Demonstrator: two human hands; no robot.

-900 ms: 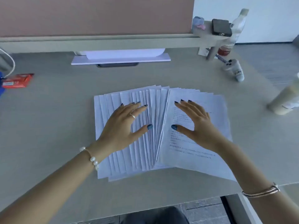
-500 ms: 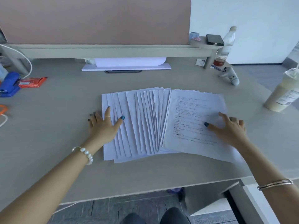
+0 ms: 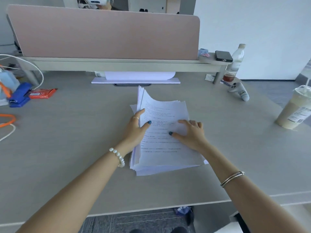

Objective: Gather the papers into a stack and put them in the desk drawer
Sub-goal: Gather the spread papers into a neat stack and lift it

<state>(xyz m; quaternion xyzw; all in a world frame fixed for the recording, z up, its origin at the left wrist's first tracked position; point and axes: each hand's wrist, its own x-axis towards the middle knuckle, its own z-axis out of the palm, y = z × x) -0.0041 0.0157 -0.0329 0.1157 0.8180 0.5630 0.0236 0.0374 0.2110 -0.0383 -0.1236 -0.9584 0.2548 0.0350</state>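
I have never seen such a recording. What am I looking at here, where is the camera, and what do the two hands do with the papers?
There is no machine here: a person wears one camera on the head, and it looks forward and down at their own two bare hands. The grey desk holds a rough pile of printed papers. The left hand presses against the pile's left edge, where the far corner curls upward. The right hand rests on the pile's right side. Neither hand has lifted the pile. Around it lie a blue stapler, a red packet, an iced drink cup, and a phone on the shelf.
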